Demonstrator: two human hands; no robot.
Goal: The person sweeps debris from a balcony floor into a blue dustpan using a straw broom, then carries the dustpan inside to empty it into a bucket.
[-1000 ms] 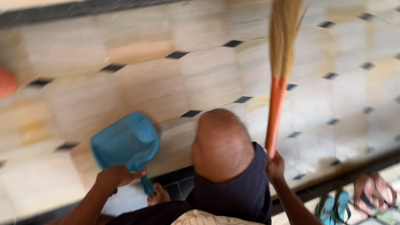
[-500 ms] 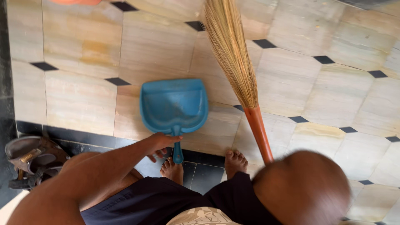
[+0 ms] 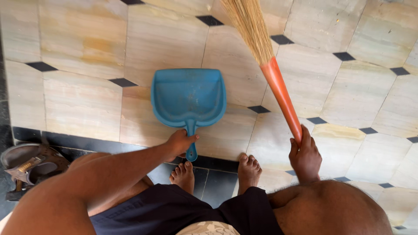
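Fingers of my left hand (image 3: 179, 142) are curled round the stubby handle of the blue plastic dustpan (image 3: 188, 97), which sits flat on the pale stone floor tiles (image 3: 82, 104), mouth facing the far side. Right hand (image 3: 305, 157) is wrapped tight on the orange handle of the straw broom (image 3: 265, 48), bristles angled up and away to the far right of the pan, apart from it. Both bare feet (image 3: 248, 172) are parked near the dark border strip. Tip, as I see it: press the pan's lip hard against the tile so nothing slips under, and use short strokes. Brown sandals (image 3: 28, 167) sit off to the near left.
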